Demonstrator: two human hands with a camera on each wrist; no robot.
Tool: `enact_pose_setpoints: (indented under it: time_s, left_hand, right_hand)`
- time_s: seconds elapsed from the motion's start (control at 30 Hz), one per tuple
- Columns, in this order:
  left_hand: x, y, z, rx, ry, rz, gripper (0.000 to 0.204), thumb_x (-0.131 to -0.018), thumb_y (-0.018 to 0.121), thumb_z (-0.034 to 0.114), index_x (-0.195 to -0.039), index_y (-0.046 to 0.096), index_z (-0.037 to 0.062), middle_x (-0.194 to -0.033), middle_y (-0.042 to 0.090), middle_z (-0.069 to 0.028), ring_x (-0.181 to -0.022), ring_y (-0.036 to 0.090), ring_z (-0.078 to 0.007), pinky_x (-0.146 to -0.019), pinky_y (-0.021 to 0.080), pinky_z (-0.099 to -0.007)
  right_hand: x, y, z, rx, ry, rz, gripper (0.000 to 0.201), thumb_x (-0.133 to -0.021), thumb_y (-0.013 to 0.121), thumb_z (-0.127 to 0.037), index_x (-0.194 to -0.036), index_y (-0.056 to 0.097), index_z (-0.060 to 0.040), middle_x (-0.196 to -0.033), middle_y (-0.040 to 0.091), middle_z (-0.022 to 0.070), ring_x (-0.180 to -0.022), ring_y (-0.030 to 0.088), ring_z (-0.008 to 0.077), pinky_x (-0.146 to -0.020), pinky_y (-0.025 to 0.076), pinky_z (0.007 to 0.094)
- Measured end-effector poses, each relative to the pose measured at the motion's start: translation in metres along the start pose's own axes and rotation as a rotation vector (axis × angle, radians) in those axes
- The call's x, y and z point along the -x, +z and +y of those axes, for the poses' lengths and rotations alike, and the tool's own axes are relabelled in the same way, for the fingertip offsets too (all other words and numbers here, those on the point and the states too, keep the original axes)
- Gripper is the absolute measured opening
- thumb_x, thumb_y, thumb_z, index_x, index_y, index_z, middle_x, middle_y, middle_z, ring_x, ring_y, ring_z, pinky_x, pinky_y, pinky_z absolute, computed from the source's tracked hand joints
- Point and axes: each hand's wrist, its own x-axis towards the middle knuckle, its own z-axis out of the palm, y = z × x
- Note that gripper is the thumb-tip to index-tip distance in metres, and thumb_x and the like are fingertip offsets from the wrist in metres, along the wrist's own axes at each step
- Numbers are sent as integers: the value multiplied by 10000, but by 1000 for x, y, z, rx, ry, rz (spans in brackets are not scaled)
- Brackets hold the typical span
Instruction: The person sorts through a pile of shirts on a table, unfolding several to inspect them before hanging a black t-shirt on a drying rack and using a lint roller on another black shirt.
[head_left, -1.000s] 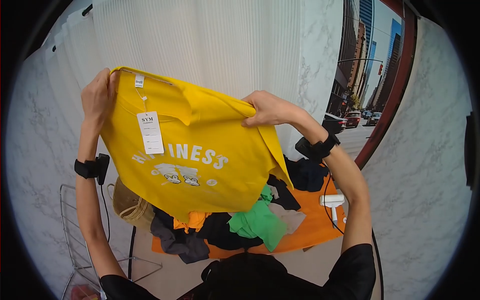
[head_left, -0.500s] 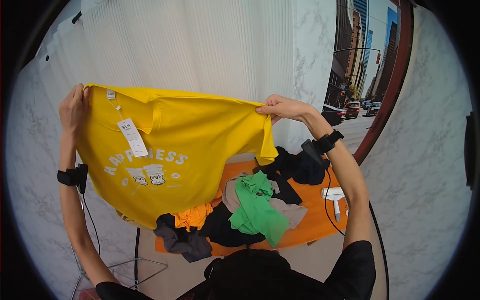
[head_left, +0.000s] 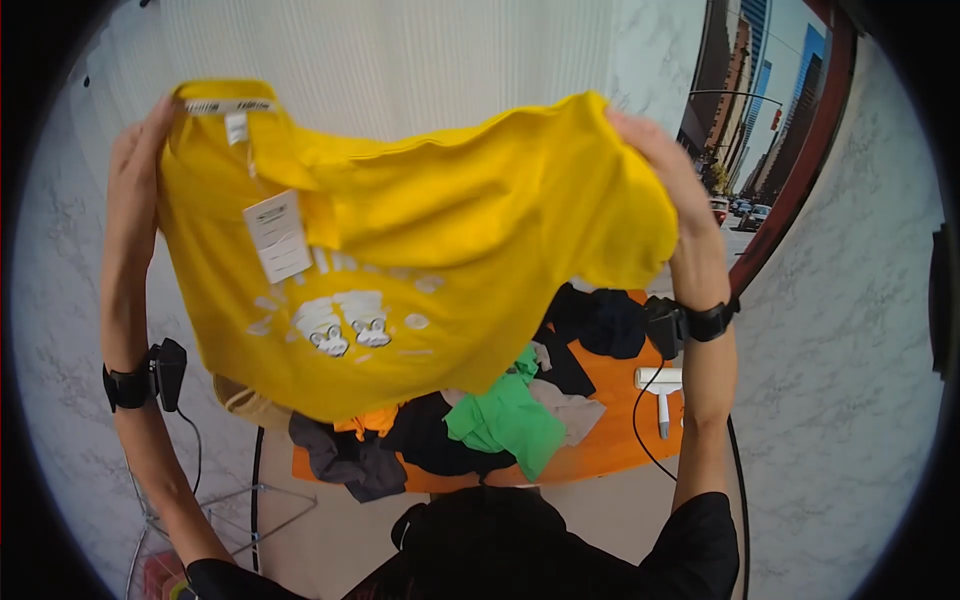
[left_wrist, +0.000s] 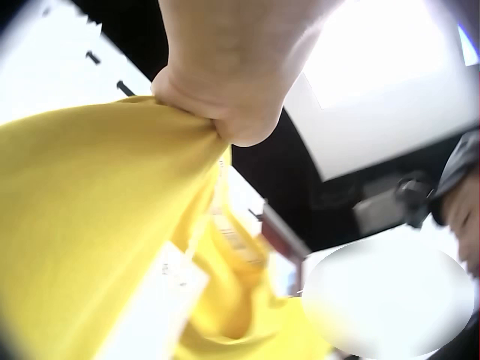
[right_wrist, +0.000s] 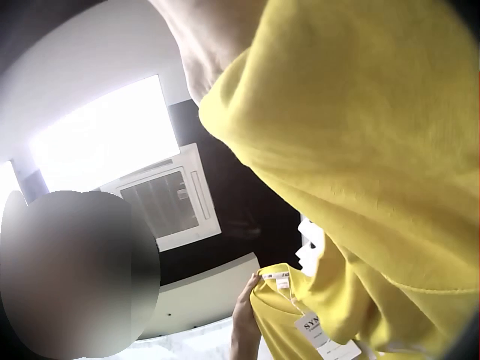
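A yellow T-shirt (head_left: 440, 220) with white lettering and a cartoon print hangs between the two hands, a white paper tag (head_left: 278, 237) dangling from its neck. At the collar, the left hand (head_left: 138, 150) grips the cloth; the left wrist view shows the fabric bunched under that hand (left_wrist: 225, 90). On the other side, the right hand (head_left: 662, 160) holds the shirt near the shoulder and sleeve, its fingertips partly hidden behind the cloth. In the right wrist view the yellow sleeve (right_wrist: 360, 135) covers most of that hand (right_wrist: 217, 37).
Below, an orange table (head_left: 622, 425) bears a green garment (head_left: 510, 425), dark garments (head_left: 350, 462), a small orange cloth and a white lint roller (head_left: 662, 400). A woven basket (head_left: 250, 405) is partly hidden behind the shirt. A wire rack (head_left: 235, 520) stands at lower left.
Both hands have risen with the shirt, the right one also moving outward. The sleeve now drapes over the right hand's fingers, and the shirt covers more of the table than half a second ago.
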Motion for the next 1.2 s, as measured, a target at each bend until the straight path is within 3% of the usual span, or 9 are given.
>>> enact_pose_setpoints:
  time_s: [0.07, 0.2, 0.37, 0.47, 0.63, 0.73, 0.8, 0.87, 1.2]
  left_hand:
    - [28, 32, 45, 565, -40, -152, 331, -1035, 436, 181, -1236, 565, -48, -1231, 624, -161, -1048, 643, -140, -904, 539, -309]
    - [35, 85, 47, 1087, -304, -702, 300, -1024, 459, 174, -1204, 577, -34, -1118, 680, -107, -1040, 655, -133, -902, 550, -309]
    - [158, 247, -50, 807, -779, -242, 341, -987, 525, 310, -863, 652, 19, -780, 650, -19, -696, 621, -98, -619, 486, -262]
    - [238, 279, -112, 1040, -977, -221, 355, -993, 520, 302, -813, 635, 18, -736, 614, 4, -636, 568, -77, -570, 441, -244]
    - [445, 299, -251, 679, -1144, -352, 274, -950, 592, 236, -969, 635, -33, -751, 641, -41, -633, 596, -101, -564, 451, -260]
    - [504, 266, -314, 91, -833, -42, 270, -888, 644, 201, -1019, 632, -35, -753, 648, -126, -619, 612, -242, -617, 494, -356]
    - [459, 228, -314, -187, -893, -137, 260, -854, 669, 180, -1030, 637, -8, -853, 633, -155, -754, 623, -291, -676, 494, -376]
    - [439, 216, -344, -517, -435, -193, 356, -803, 724, 250, -1050, 634, 10, -977, 602, -166, -912, 587, -296, -750, 466, -385]
    - [458, 259, -393, -705, -274, -838, 484, -721, 768, 356, -1047, 641, 21, -1024, 591, -135, -1068, 482, -300, -913, 344, -421]
  right_hand:
    - [5, 38, -18, -165, -9, 58, 285, -992, 551, -253, -988, 664, 9, -884, 706, 49, -756, 675, 82, -674, 532, 203]
    - [-23, 48, 12, -71, -92, -141, 279, -989, 556, -256, -962, 663, 0, -876, 709, 64, -763, 688, 100, -679, 540, 219]
    - [15, 15, 210, 248, 336, 95, 286, -1000, 553, -281, -935, 653, -22, -831, 606, -66, -746, 496, -3, -640, 418, 192]
    - [77, -35, 355, 585, 226, 64, 305, -974, 557, -286, -1043, 658, -6, -885, 692, 114, -774, 626, 160, -712, 483, 303]
    - [208, 11, 443, 1468, 651, -76, 565, -911, 580, -427, -1349, 515, -76, -1356, 513, 254, -1251, 480, 438, -1014, 376, 570]
    - [233, 19, 470, 1494, 633, -99, 749, -820, 665, -488, -1442, 429, -145, -1513, 321, 230, -1362, 310, 480, -1028, 283, 686]
    - [240, 18, 477, 1492, 593, -34, 819, -779, 713, -456, -1470, 384, -164, -1539, 276, 218, -1369, 311, 459, -1031, 299, 666]
    - [242, 18, 480, 1484, 580, -38, 809, -776, 720, -438, -1463, 395, -161, -1533, 287, 218, -1365, 315, 460, -1030, 299, 667]
    - [238, 12, 479, 1503, 578, -106, 827, -749, 745, -411, -1442, 414, -104, -1481, 347, 275, -1308, 379, 491, -1029, 356, 571]
